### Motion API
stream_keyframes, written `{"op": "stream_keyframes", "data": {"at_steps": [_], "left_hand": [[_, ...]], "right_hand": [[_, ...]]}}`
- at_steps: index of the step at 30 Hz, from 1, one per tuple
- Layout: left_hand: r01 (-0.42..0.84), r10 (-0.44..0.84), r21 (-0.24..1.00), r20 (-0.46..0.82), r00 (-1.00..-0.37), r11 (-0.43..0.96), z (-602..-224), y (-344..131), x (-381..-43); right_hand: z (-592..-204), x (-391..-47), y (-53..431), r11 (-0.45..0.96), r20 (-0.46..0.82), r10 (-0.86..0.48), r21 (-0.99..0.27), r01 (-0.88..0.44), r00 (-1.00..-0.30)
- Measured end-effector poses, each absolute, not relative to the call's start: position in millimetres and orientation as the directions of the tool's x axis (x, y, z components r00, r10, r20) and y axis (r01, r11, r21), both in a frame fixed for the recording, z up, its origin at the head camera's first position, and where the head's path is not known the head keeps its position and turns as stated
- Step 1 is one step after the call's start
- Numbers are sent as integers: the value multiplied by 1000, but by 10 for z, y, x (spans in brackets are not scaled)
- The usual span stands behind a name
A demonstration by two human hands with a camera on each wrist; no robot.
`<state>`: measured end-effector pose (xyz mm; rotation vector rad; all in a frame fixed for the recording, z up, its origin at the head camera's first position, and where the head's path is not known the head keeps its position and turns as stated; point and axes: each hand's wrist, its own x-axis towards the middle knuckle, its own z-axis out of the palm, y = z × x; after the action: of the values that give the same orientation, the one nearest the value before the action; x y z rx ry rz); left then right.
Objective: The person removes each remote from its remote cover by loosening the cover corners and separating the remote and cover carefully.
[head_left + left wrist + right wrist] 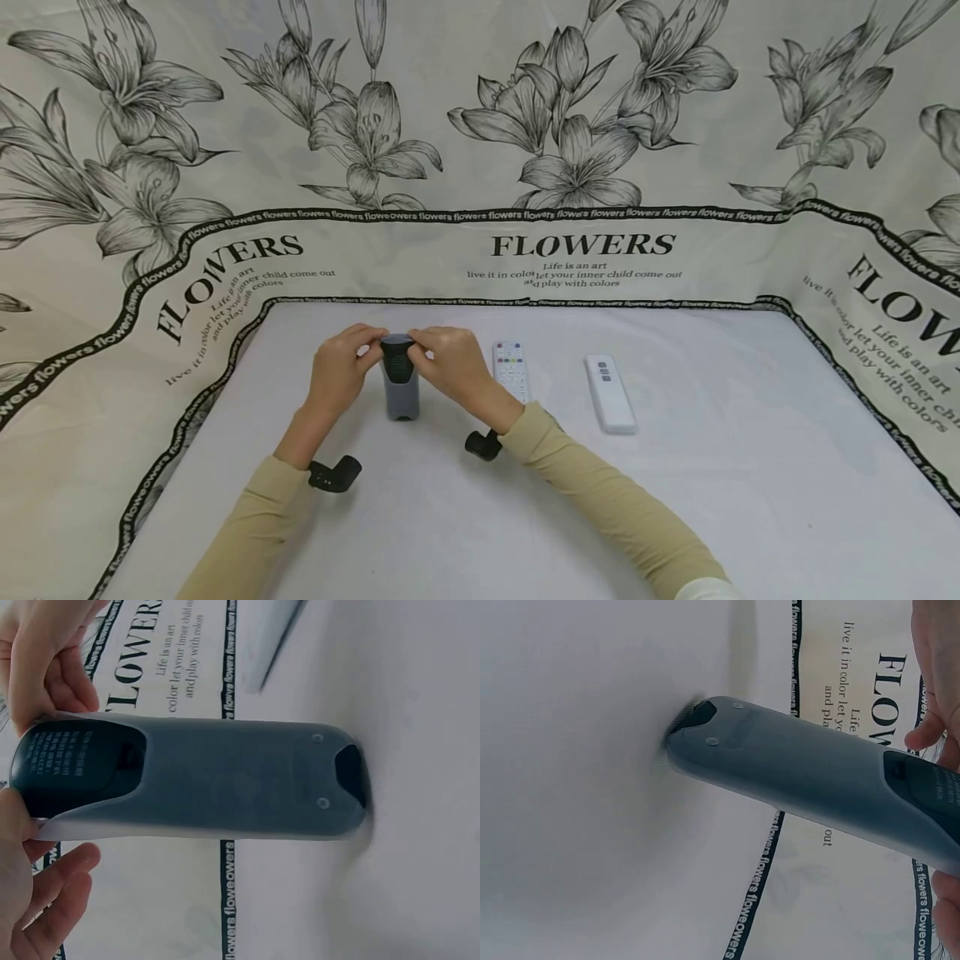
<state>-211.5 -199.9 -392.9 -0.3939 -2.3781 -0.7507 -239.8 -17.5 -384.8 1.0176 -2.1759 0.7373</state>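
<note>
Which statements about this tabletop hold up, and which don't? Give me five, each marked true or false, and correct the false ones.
1. The left hand and right hand pinch the upper end of the covered remote. True.
2. The covered remote lies flat on the table. False: its upper end is held up.
3. The translucent cover hides the remote's whole back. False: a dark part shows bare beyond its curved edge.
4. The remote with coloured buttons lies on the table. True.
5. In the head view, the plain white remote is leftmost. False: it is rightmost.
</note>
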Motion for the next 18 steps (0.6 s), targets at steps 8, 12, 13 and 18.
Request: {"op": "stream_keyframes", "data": {"at_steps": [8, 12, 13, 18], "left_hand": [[455, 162, 500, 523, -837, 737, -3834, -2075, -2120], [429, 181, 586, 433, -883, 687, -3822, -2105, -2137], [420, 185, 611, 410, -893, 671, -3825, -2110, -2141], [363, 202, 712, 305, -931, 601, -3892, -2129, -2146]], "right_hand": [[-3789, -2397, -175, 501, 638, -436, -413, -760, -635], [-3778, -2400, -174, 487, 595, -436, -475, -733, -675], [-3779, -2403, -175, 483, 583, -434, -493, -724, -687], [-3816, -2403, -169, 461, 513, -433, -581, -671, -741]]}}
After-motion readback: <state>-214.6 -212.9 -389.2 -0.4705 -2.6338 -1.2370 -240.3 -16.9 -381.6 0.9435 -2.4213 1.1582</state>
